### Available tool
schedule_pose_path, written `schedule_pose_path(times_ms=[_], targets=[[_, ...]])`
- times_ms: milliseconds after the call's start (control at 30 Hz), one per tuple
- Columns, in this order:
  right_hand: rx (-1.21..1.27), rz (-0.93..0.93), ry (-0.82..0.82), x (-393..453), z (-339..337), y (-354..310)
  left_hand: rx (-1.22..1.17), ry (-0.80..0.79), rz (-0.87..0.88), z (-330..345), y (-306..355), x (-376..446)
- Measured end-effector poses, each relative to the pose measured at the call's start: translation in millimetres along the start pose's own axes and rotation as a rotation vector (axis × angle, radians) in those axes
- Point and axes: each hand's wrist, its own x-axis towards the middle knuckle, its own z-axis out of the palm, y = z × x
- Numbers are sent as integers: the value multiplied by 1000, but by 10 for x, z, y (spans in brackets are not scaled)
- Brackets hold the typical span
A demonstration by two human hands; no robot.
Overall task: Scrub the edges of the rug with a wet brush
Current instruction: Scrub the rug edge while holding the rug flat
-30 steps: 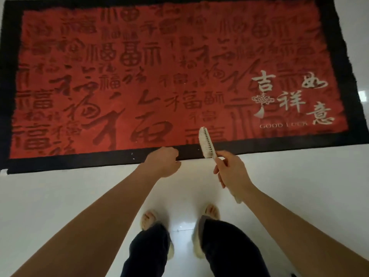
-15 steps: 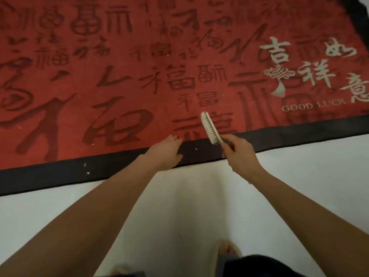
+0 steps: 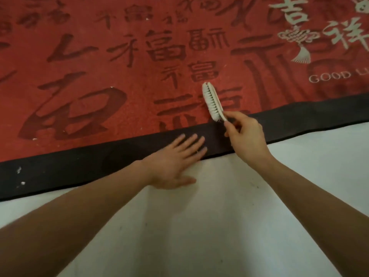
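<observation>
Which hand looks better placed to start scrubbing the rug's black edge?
Right, probably. The right hand already holds the brush just above the black border; the left hand lies flat on it, fingers spread.

Looks like a home floor, indoors, probably an entry or living area. Evidence: I'm over a smooth, glossy white floor [image 3: 219, 226] with faint scuffs, no workbench or shop fittings in view. Far side of the view is filled by a red pile doormat-style rug with a black border [image 3: 99, 86], dark calligraphy characters all over it, pale characters, a knot-and-tassel motif and "GOOD L…" lettering at far right. That's household decor, a good-luck mat. White specks sit on the border at near left. Can't tell which room.
</observation>
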Motion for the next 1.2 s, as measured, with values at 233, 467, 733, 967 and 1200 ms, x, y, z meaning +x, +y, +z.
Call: schedule_pose_path(times_ms=[233, 467, 733, 967, 1200], targets=[[57, -57, 25, 81, 12, -63, -164, 317, -335, -285, -334, -121], [-51, -103, 20, -67, -78, -7, -258, 276, -160, -283, 163, 8], [-595, -9, -116, -304, -156, 311, -430, 99, -874, -248, -58, 129], [-581, -217, -412, -660, 372, -152, -471, 22, -871, -345, -98, 128], [-517, 162, -112, -553, -90, 251, -450, -149, -874, -488, -112, 188]])
